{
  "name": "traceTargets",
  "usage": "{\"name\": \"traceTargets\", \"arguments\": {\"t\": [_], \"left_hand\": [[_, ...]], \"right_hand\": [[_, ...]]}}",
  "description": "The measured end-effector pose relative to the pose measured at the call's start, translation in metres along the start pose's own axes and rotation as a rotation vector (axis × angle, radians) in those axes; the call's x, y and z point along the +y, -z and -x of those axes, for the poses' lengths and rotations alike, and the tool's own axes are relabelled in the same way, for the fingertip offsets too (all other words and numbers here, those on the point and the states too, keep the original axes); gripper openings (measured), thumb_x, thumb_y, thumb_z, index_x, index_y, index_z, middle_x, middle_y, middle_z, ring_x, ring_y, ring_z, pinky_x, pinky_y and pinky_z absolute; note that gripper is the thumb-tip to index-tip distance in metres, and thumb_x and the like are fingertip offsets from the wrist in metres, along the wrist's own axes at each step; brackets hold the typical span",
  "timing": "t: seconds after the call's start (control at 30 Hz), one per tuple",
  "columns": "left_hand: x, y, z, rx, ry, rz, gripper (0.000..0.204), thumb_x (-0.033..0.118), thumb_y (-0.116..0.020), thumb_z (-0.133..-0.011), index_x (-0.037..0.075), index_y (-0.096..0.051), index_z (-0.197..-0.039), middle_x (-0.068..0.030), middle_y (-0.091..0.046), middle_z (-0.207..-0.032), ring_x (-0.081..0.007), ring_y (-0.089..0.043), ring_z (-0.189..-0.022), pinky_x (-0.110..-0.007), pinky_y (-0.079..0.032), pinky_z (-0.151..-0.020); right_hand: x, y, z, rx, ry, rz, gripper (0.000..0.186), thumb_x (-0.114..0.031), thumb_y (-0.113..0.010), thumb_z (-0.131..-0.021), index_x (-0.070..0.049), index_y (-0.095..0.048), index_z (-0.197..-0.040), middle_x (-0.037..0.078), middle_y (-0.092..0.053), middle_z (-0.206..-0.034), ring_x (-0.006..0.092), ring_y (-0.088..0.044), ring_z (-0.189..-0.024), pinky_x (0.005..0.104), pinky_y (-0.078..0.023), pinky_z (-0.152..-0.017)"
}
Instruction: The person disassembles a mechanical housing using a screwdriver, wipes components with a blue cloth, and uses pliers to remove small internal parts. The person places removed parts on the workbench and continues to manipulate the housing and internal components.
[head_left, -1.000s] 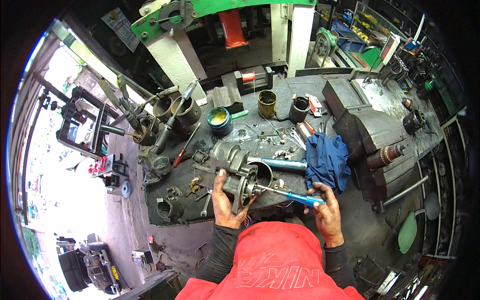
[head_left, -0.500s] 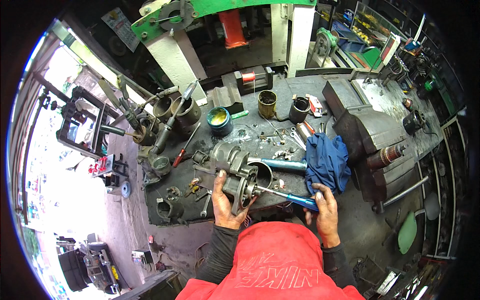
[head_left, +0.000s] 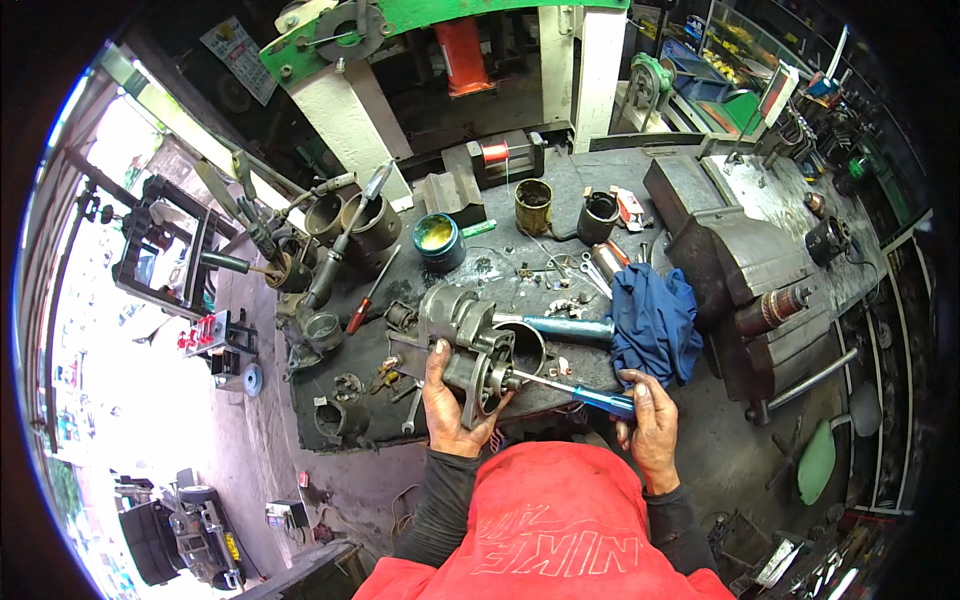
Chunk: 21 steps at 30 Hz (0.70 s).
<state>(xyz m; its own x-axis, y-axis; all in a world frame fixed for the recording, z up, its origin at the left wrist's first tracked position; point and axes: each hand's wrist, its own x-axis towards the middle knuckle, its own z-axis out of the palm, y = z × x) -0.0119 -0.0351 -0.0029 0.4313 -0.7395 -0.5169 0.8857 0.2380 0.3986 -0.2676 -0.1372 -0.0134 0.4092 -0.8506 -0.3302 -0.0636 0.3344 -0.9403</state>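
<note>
My left hand (head_left: 448,410) grips a grey metal housing (head_left: 452,322) with a round flange on its near right side, held over the front of the workbench. My right hand (head_left: 650,428) is closed on a blue-handled screwdriver (head_left: 602,400); its steel shaft runs leftward to the centre of the flange, where the tip is hard to make out. Behind them lie a hollow metal cylinder (head_left: 530,352), a long light-blue cylindrical piece (head_left: 562,328) and a crumpled blue cloth (head_left: 652,328). An open-ended wrench (head_left: 410,410) and small fittings lie to the left of the housing.
On the workbench (head_left: 562,172) stand a blue tub (head_left: 438,250), metal cans (head_left: 533,215), tubes and tools (head_left: 365,225) at left, and a red-handled screwdriver (head_left: 360,315). Heavy steel blocks (head_left: 750,265) fill the right side; a green-and-white press frame (head_left: 340,135) rises behind.
My right hand has shifted slightly on the screwdriver handle, its fingers moving around it. My left hand and the housing have stayed nearly in place.
</note>
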Motion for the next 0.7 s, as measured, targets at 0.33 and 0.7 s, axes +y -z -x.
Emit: {"name": "traceTargets", "arguments": {"t": [0.33,0.7], "left_hand": [[0.0002,-0.0031,0.0013,0.004,-0.017,-0.009,0.057,0.054,-0.069,-0.094,0.014,-0.061,-0.135,-0.0103,-0.073,-0.121,-0.0277,-0.073,-0.103,-0.052,-0.063,-0.082],[0.0017,-0.0059,-0.0002,-0.030,-0.021,0.033,0.051,0.047,-0.073,-0.093,0.014,-0.062,-0.130,-0.0082,-0.074,-0.114,-0.0271,-0.076,-0.094,-0.051,-0.065,-0.078]], "right_hand": [[-0.0037,-0.0044,-0.0008,-0.018,0.057,0.013,0.039,-0.025,-0.049,-0.111,0.001,-0.054,-0.141,0.007,-0.065,-0.082,0.0088,-0.056,-0.053,0.0235,-0.047,-0.049],[-0.0051,-0.0028,0.0010,-0.034,0.146,-0.008,0.040,-0.028,-0.053,-0.111,0.001,-0.058,-0.138,0.005,-0.065,-0.083,0.0085,-0.061,-0.058,0.0224,-0.049,-0.050]]}}
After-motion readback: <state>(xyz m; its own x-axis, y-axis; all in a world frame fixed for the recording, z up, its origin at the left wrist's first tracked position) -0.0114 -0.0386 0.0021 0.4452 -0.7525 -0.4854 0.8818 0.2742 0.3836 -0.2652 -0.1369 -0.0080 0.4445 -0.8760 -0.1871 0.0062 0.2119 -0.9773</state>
